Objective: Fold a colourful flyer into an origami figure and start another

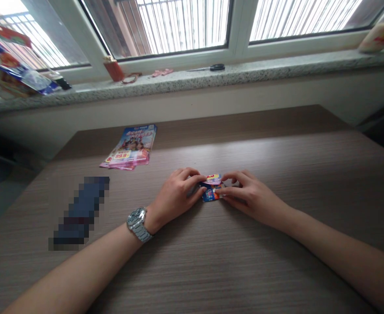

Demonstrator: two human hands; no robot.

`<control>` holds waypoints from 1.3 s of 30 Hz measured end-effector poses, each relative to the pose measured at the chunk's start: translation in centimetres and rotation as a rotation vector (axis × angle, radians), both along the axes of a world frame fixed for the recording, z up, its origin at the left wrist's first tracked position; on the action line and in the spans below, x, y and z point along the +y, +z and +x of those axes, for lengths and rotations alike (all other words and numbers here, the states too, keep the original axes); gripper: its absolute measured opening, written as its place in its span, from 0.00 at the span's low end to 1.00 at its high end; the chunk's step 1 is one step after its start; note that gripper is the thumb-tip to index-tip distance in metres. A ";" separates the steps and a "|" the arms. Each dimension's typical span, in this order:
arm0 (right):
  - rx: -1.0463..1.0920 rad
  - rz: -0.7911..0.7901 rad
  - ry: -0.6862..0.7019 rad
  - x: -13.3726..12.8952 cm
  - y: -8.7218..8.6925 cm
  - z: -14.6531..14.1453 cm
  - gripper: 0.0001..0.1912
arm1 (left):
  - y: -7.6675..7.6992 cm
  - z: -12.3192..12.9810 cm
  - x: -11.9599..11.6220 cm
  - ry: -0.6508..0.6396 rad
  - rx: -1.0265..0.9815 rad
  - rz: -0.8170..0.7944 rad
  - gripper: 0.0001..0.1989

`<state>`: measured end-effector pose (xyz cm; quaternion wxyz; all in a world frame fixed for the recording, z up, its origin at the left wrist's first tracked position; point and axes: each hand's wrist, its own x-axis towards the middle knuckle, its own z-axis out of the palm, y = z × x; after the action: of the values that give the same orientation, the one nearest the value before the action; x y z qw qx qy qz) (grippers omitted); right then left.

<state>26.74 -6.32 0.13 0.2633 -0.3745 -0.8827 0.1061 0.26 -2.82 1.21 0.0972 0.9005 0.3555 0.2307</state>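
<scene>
A small folded paper flyer [212, 192], printed in blue, orange and yellow, lies on the table between my two hands. Its upper flap is partly lifted and shows a pale strip with red print. My left hand [179, 189] has its thumb and forefinger closed on the flyer's left edge, and a metal watch [137, 219] is on that wrist. From the right, my right hand [249, 192] pinches the other edge, its fingers curled and fingertips on the paper. Some of the folds are covered by the fingertips.
A stack of printed flyers [133, 146] sits at the table's [277, 244] back left. Nearer on the left is a pixelated dark blue object [82, 209]. The stone windowsill [254, 74] holds scissors [216, 67], a red container [113, 69] and a colourful bag [12, 65].
</scene>
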 end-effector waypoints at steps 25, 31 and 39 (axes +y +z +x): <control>-0.011 0.059 -0.087 1.2 -0.6 1.3 0.15 | -0.2 -0.1 -0.3 -0.292 0.017 -0.004 0.16; -0.008 0.051 -0.023 1.4 -1.0 1.3 0.17 | -0.1 0.0 -0.4 -0.328 0.041 -0.025 0.17; 0.014 0.039 -0.016 1.2 -0.6 1.2 0.16 | 0.2 0.1 -0.5 -0.285 0.072 -0.006 0.15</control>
<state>27.91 -5.12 -0.49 0.2776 -0.3756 -0.8797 0.0895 0.39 -3.29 1.36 0.1190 0.9493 0.2282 0.1808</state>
